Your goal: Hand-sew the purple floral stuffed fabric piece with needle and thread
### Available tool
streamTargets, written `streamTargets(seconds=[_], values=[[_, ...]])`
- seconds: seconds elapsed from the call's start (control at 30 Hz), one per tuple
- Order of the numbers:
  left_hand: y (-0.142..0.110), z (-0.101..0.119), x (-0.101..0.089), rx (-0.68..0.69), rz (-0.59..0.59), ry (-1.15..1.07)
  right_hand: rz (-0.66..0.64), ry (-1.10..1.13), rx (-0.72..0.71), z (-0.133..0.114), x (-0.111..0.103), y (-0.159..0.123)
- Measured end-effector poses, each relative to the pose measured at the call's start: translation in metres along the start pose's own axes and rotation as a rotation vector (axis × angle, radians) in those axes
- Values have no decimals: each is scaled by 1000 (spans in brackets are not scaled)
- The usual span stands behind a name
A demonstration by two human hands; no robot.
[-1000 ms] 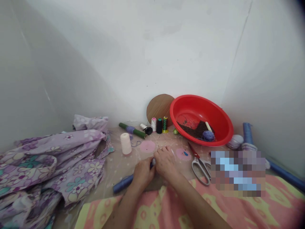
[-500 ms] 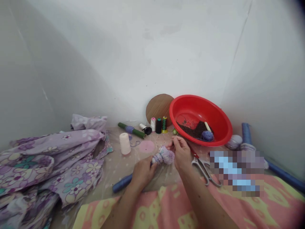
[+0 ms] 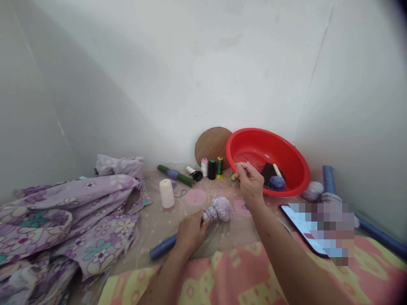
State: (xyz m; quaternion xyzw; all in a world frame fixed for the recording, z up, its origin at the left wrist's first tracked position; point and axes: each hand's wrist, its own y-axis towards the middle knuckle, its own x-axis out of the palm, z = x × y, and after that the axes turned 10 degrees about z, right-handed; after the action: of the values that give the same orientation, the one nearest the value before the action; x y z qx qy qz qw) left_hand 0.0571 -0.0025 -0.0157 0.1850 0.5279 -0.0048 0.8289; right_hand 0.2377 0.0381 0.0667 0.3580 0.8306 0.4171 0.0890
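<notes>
My left hand [image 3: 192,228] is wrapped around a blue stick [image 3: 163,247], whose far end carries a round head of floral cloth [image 3: 223,208]. Thread winds about the neck of this cloth head. In front of the red basin [image 3: 269,137], my right hand [image 3: 250,182] is raised with thumb and finger pinched together. A thin pale thread [image 3: 234,184] shows just below the pinch; its full course is too faint to follow.
Spools [image 3: 212,169] stand by a cardboard disc [image 3: 212,146]. A white thread cone [image 3: 167,194] and a green stick [image 3: 176,175] lie left of them. Floral fabric [image 3: 104,212] is heaped at left. A phone [image 3: 297,222], partly blurred, and a white yarn ball [image 3: 313,191] sit at right.
My right hand has moved up and right, away from the cloth head, drawing out thread. My forearm now covers most of the scissors. The left hand keeps its place on the stick.
</notes>
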Motion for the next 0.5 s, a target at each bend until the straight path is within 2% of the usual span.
streamTargets(seconds=[0.13, 0.27, 0.4, 0.5], values=[[0, 0, 0, 7, 5, -6, -7, -48, -165, -17, 4, 20], [0, 0, 1, -1, -2, 9, 53, -86, -304, -31, 3, 43], [0, 0, 1, -1, -10, 13, 135, -93, -382, -43, -2, 66], [0, 0, 2, -10, -15, 6, 140, -82, -412, -51, -4, 78]])
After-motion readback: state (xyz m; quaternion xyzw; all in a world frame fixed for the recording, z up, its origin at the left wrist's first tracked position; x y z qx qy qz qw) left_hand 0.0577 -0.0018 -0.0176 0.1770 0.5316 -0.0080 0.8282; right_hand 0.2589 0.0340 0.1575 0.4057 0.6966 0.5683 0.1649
